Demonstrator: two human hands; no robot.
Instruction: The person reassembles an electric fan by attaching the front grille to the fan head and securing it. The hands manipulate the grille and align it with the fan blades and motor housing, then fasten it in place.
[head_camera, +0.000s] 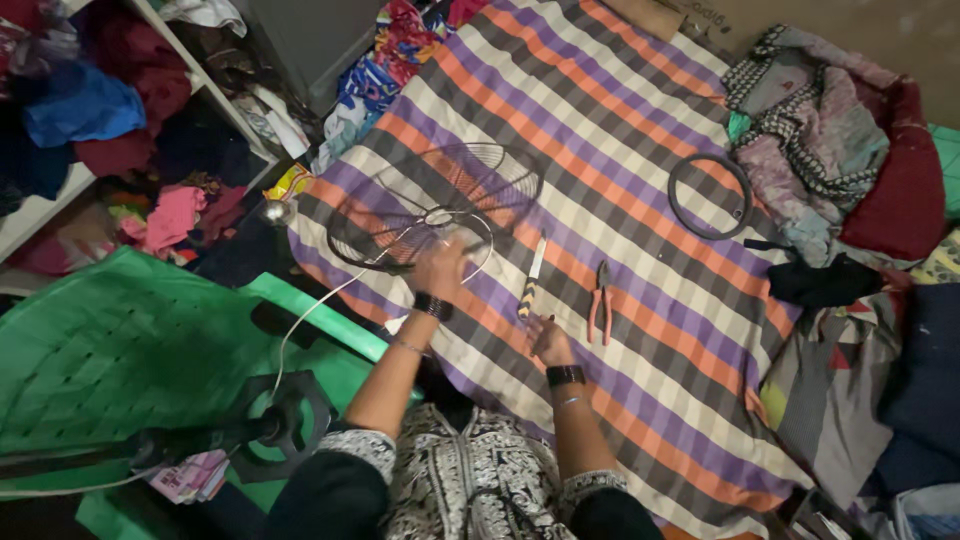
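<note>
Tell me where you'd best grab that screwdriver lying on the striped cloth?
Probably by the yellow-and-black handle of the screwdriver, coming from the near side. It lies flat on the striped cloth with its handle toward the person and its shaft pointing away, and the right hand rests just below that handle. The pliers lie apart to its right, leaving room for the fingers.
</note>
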